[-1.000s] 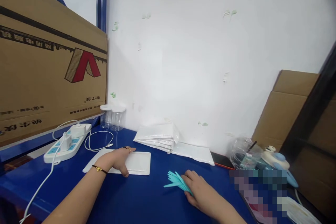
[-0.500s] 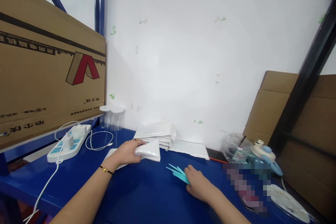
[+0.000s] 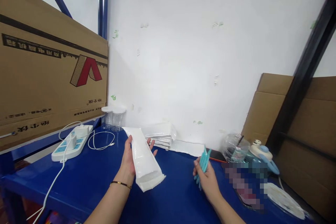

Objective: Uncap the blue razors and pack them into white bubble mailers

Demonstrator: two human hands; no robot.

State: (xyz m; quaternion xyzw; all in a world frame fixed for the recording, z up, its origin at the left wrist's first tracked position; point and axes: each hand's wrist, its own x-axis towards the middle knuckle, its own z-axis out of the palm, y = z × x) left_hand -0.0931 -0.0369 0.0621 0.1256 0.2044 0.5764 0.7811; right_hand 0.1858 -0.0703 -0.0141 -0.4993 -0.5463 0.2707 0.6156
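A long white padded mailer bag [image 3: 146, 157] lies across the palm of my left hand [image 3: 129, 154], its open mouth tipped down toward me. My left thumb rests on its near side and the fingertips show past its far edge. In my right hand [image 3: 207, 178] is a bundle of thin turquoise sticks [image 3: 203, 164], held upright with the fingers wrapped round it; their exact kind is unclear. Behind the held bag, against the wall, sits a stack of white mailer bags [image 3: 161, 134]. One more white mailer bag [image 3: 187, 147] lies flat beside the stack.
On the left are a power strip [image 3: 72, 143] with white cables and two clear lidded jars [image 3: 118, 119]. To the right stand a dark phone [image 3: 215, 155], a clear plastic cup [image 3: 236, 147] and a blue-and-cream object [image 3: 262, 154]. A large cardboard box [image 3: 52, 77] borders the left side.
My left hand has lifted and turned the white bag, so its mouth now points toward me. My right hand has moved right and raised the turquoise bundle upright.
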